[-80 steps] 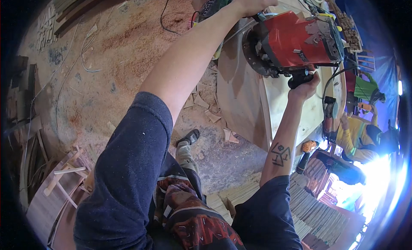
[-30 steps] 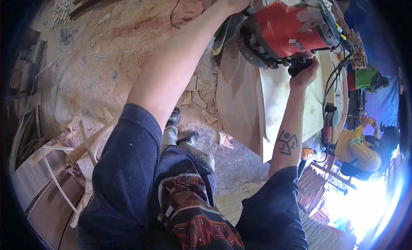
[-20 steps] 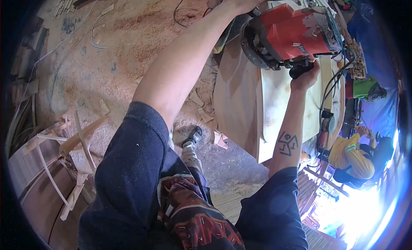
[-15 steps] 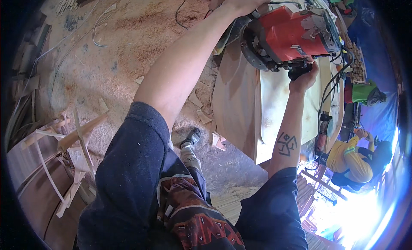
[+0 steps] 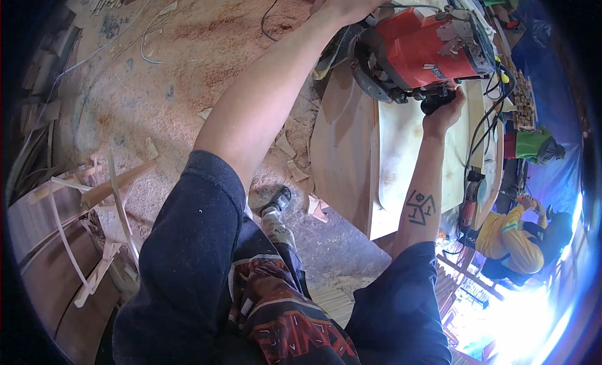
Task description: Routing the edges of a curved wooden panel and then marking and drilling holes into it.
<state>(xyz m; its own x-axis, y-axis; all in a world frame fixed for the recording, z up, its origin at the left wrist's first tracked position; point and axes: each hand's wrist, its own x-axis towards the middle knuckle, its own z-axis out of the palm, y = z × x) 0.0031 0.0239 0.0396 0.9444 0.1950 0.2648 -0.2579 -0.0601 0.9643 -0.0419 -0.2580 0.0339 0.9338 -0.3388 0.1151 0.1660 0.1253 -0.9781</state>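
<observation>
At the upper right, a red-and-black router (image 5: 420,51), its paint flaking near the top, sits over a curved pale wooden piece (image 5: 395,170) with a browner curved side (image 5: 345,145). My left hand (image 5: 355,5) grips the router's far black handle at the top edge, partly out of clear view. My right hand (image 5: 446,111) is wrapped round the near black handle, below the red housing. The router's bit is hidden from here. Black cables (image 5: 489,126) run down the right of the wood, past a red-and-black hand power tool (image 5: 470,202).
Sawdust and offcuts (image 5: 298,170) cover the floor (image 5: 138,101), with loose cords and my foot. Wooden frames and curved panels (image 5: 94,221) stand lower left; stacked timber lines the far left. A crouching co-worker in yellow (image 5: 508,239) and another in green (image 5: 530,145) are at right.
Compared with the oldest frame, the router and both my hands sit slightly up and left in view. My foot has shifted, and the yellow-clad co-worker appears lower, arms raised.
</observation>
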